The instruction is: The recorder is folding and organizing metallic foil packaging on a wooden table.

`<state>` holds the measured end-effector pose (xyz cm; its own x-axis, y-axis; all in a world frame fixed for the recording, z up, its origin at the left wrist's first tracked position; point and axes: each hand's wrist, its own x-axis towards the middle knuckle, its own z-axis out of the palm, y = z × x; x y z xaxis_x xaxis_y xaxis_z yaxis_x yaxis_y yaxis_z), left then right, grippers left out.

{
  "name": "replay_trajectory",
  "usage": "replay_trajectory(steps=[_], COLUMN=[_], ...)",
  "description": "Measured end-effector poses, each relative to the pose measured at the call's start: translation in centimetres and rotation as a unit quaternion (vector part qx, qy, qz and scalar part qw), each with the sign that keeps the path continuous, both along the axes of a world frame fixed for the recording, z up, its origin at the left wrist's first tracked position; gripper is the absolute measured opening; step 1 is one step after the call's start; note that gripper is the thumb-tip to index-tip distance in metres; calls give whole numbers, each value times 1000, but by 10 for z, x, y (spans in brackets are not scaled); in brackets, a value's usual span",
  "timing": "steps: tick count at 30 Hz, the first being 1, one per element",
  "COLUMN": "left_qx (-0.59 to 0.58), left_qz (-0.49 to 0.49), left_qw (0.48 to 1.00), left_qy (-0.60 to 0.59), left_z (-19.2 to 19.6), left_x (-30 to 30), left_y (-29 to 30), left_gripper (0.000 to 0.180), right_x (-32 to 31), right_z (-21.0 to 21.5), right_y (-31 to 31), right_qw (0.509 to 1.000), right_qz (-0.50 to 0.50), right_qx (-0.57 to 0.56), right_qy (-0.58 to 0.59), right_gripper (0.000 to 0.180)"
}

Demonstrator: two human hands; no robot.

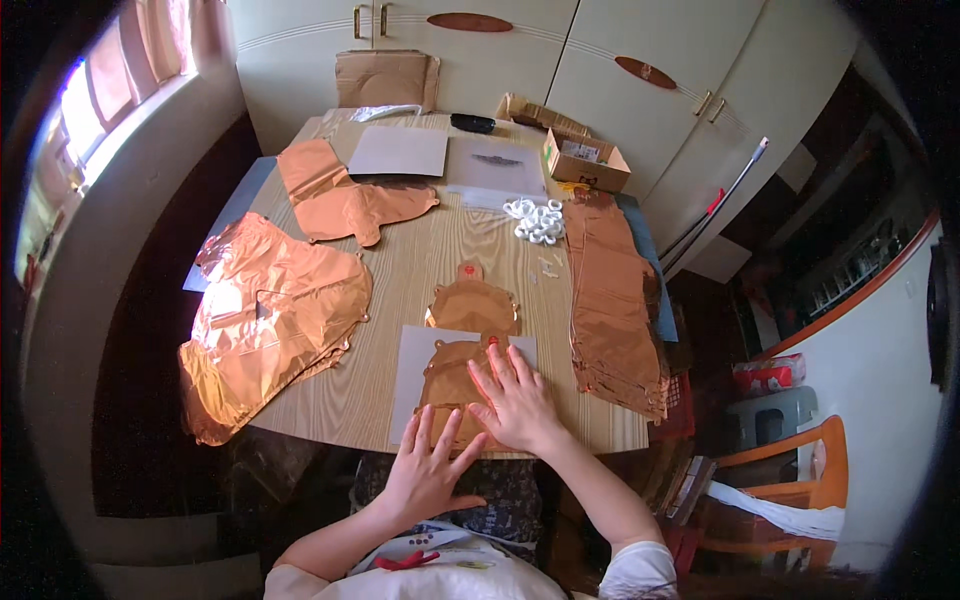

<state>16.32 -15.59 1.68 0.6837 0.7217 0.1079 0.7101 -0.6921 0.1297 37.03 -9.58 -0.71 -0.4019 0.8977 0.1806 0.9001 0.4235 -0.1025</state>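
- Copper-coloured foil sheet [447,375] lies on a white card [408,375] at the near edge of the bench [400,280], under the person's hands.
- Left hand [428,468]: grip wide, fingers spread, fingertips over the foil's near part; whether they press cannot be told.
- Right hand [520,412]: grip wide and flat, fingers spread across the foil's right side, nothing pinched.
- An open cardboard box [612,181] sits near the far right corner, with a pale-labelled packet [580,150] inside; its deeper contents are hidden.
- White rings [535,220] lie heaped loose, nearer than the box.
- A second foil piece [472,303] lies just beyond the card.
- Wood grain shows between the card and the left foil pile [290,310], which overhangs the bench edge; a narrower strip separates the card from the right foil stack [612,300].
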Motion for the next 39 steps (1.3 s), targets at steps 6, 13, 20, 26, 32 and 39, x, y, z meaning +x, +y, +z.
replay_trajectory(steps=[6, 13, 20, 26, 32, 39], left_qx=[-2, 11, 42, 64, 58, 31], left_qz=[24, 45, 68, 74, 89, 120], left_qw=[999, 999, 997, 995, 994, 977], left_qy=[-46, -24, 16, 22, -42, -172], left_z=[-8, 0, -3, -3, -12, -3], left_x=[-22, -32, -38, -38, -40, -41], left_y=[12, 13, 15, 16, 26, 46], left_gripper=[84, 82, 86, 87, 69, 51], right_x=[-4, -3, -4, 3, 1, 1], right_z=[-3, -4, 8, 7, 5, 4], right_y=[-3, -5, -5, 0, -1, 0], right_qw=[999, 998, 999, 999, 995, 996], right_qz=[-30, -31, -46, -32, -75, -70], right_qx=[0, 49, -7, -23, -53, -56], right_qy=[45, 17, 9, -5, 43, 30], right_gripper=[66, 64, 63, 66, 78, 81])
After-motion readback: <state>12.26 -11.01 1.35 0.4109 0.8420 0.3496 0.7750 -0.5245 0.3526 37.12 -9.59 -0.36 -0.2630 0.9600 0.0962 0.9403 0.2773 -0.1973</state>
